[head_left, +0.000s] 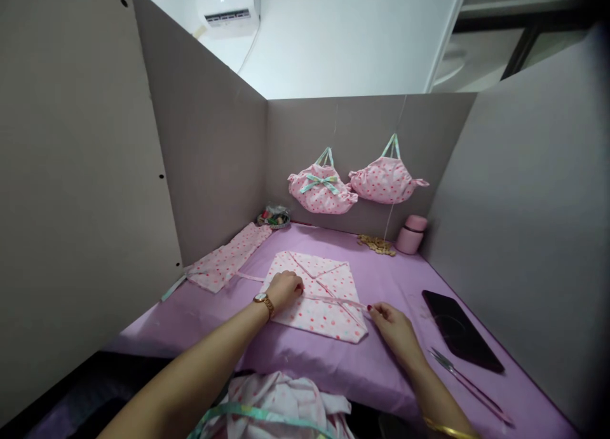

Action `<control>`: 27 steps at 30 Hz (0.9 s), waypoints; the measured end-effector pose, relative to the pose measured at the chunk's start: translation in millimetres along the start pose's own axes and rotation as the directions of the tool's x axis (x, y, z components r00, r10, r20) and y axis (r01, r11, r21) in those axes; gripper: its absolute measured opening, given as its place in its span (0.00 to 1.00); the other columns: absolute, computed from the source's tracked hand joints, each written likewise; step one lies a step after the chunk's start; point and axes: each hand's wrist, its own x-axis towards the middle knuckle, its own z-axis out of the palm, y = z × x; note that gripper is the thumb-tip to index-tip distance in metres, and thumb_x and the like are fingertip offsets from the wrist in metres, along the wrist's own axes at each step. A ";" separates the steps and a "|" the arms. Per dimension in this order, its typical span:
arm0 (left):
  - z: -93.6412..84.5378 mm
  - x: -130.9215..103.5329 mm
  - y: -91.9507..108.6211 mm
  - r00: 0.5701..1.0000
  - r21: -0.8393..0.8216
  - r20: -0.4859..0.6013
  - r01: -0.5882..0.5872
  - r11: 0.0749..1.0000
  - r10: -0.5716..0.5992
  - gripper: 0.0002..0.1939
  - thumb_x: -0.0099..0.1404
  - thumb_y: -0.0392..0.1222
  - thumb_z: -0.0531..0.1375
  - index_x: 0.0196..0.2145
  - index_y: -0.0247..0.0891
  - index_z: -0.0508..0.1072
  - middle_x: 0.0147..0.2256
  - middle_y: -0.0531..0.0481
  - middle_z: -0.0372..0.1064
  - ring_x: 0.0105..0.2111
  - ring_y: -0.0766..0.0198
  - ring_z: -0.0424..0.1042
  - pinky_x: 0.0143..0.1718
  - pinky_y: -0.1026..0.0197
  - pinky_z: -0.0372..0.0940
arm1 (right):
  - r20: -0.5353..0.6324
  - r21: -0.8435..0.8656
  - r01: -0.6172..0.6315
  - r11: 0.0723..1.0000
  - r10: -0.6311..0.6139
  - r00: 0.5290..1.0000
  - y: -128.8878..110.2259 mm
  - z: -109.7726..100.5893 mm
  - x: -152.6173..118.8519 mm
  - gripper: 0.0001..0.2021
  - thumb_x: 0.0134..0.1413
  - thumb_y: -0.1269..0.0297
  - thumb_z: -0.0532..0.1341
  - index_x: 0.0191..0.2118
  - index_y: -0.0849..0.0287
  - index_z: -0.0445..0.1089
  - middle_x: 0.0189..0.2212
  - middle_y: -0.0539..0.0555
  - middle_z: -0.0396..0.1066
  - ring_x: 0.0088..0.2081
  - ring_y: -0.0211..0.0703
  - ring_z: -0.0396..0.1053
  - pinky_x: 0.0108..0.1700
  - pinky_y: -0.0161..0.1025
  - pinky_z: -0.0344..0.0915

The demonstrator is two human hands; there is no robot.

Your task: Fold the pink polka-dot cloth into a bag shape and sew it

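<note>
A folded piece of white-and-pink fabric with red dots [314,321] lies flat on the purple cloth, its upper part folded into crossing diagonal edges. Across it runs a narrow pink fabric strap [333,299], pulled nearly straight between my hands. My left hand [284,291], with a watch at the wrist, rests on the fabric's left side, its fingers closed at one end of the strap. At the fabric's right edge, my right hand [393,328] pinches the other end between thumb and fingertips. More dotted fabric with a green strip [286,404] is bunched at the table's front edge.
Grey panels [214,140] enclose the purple-covered table. Two dotted fabric pouches [324,194] hang at the back. A second dotted piece [233,255] lies left. A small basket [275,218], pink flask [411,234], black phone [460,328] and pink-handled tool [471,388] are around.
</note>
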 end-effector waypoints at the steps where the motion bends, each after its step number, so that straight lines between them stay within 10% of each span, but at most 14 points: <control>1: 0.4 0.6 1.1 1.000 0.012 0.002 0.010 1.000 -0.010 0.11 0.65 0.45 0.55 0.40 0.35 0.70 0.42 0.46 0.68 0.42 0.59 0.68 0.45 0.49 0.63 | -0.002 -0.010 0.004 1.000 -0.005 1.000 0.7 0.9 0.5 0.16 0.49 0.51 0.53 0.25 0.58 0.67 0.21 0.52 0.71 0.26 0.45 0.66 0.28 0.36 0.58; 14: -4.7 5.8 1.3 0.995 0.036 0.096 0.024 0.999 -0.027 0.12 0.64 0.45 0.56 0.43 0.35 0.69 0.43 0.46 0.67 0.41 0.60 0.69 0.43 0.51 0.65 | -0.121 -0.221 0.132 0.966 -0.162 0.979 -15.6 7.2 -12.1 0.15 0.54 0.62 0.48 0.39 0.60 0.68 0.39 0.60 0.69 0.43 0.51 0.65 0.44 0.43 0.58; 27: 2.1 -5.1 -0.6 1.000 -0.034 -0.015 0.025 0.999 -0.026 0.08 0.61 0.39 0.57 0.37 0.39 0.73 0.40 0.45 0.69 0.42 0.59 0.67 0.44 0.59 0.61 | 0.051 -0.368 0.285 0.885 -0.287 0.957 -60.7 39.1 -29.5 0.08 0.54 0.69 0.54 0.31 0.56 0.70 0.31 0.52 0.70 0.37 0.45 0.65 0.41 0.41 0.52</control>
